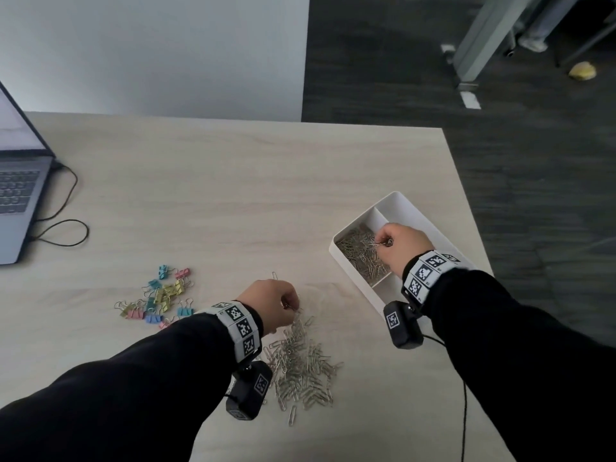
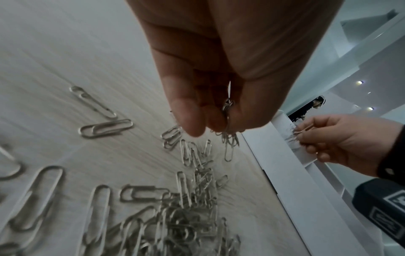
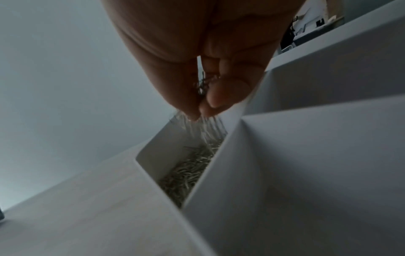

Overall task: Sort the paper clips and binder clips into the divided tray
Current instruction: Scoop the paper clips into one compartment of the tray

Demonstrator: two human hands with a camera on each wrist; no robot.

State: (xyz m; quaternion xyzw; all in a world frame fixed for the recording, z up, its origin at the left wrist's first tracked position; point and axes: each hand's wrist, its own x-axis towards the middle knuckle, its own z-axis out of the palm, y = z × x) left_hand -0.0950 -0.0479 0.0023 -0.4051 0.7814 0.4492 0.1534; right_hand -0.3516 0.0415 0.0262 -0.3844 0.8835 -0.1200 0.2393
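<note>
A heap of silver paper clips (image 1: 301, 365) lies on the table near me. My left hand (image 1: 271, 303) hovers at its far end and pinches a few clips (image 2: 229, 136) that dangle from the fingertips. A white divided tray (image 1: 353, 261) stands to the right; its long compartment holds many paper clips (image 1: 361, 256). My right hand (image 1: 400, 246) is over that compartment, pinching a small bunch of clips (image 3: 203, 83), with some blurred clips (image 3: 203, 128) below the fingertips. Coloured binder clips (image 1: 160, 298) lie in a loose group at the left.
An open laptop (image 1: 20, 181) with a black cable (image 1: 63, 225) sits at the table's left edge. The tray stands close to the table's right edge (image 1: 466, 201), beyond which is dark floor. One stray paper clip (image 1: 274, 275) lies beyond my left hand.
</note>
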